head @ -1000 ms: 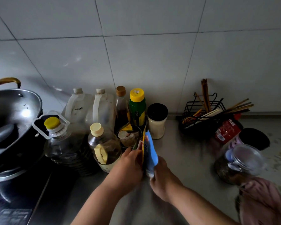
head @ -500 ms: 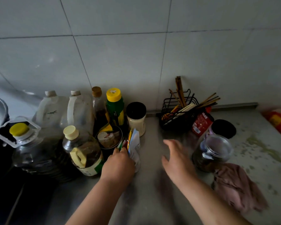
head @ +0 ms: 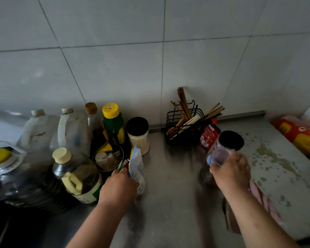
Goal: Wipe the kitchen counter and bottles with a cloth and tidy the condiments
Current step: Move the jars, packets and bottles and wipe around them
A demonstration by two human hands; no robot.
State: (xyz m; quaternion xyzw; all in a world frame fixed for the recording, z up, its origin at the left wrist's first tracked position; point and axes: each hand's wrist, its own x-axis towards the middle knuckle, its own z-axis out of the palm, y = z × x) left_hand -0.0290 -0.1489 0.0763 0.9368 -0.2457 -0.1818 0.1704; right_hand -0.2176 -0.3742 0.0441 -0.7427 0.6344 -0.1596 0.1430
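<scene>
My left hand [head: 118, 187] grips a bunch of seasoning packets [head: 136, 166], held upright on the steel counter [head: 170, 199] beside a small open tin [head: 109, 159]. My right hand [head: 231, 171] is closed over the clear lid of a glass jar [head: 207, 174] with dark contents. A pink cloth [head: 263, 199] lies on the counter just behind and under my right wrist. Oil bottles [head: 79, 178] and jugs [head: 73, 133] crowd the left, with a green yellow-capped bottle [head: 114, 125] and a black-lidded white jar [head: 139, 136] behind the packets.
A black wire rack with chopsticks [head: 184, 126] stands against the tiled wall, a red packet [head: 208, 136] and a black-lidded jar [head: 230, 140] beside it. Spill stains [head: 274, 158] mark the counter's right side. An orange bag [head: 299, 135] lies at far right.
My right hand let go of the packets, moved right and closed on the glass jar's lid. My left hand keeps hold of the packets. The view has shifted right.
</scene>
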